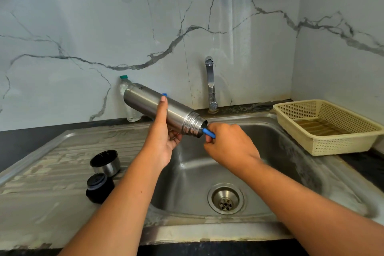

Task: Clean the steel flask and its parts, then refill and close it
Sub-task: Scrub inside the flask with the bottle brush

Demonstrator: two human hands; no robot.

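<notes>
My left hand (pixel 164 135) grips the steel flask (pixel 145 100) around its middle and holds it tilted over the sink (pixel 259 122), its threaded open mouth pointing down to the right. My right hand (pixel 228 143) holds the blue handle of a brush (pixel 209 133), whose other end is hidden inside the flask's mouth. On the drainboard at the left stand the steel cup lid (pixel 106 162) and the black stopper (pixel 99 188), apart from both hands.
A steel tap (pixel 211 85) rises behind the basin, with the drain (pixel 226 199) below. A cream plastic basket (pixel 324 127) sits on the counter to the right. A clear plastic bottle with a green cap (pixel 125 89) stands against the marble wall behind the flask.
</notes>
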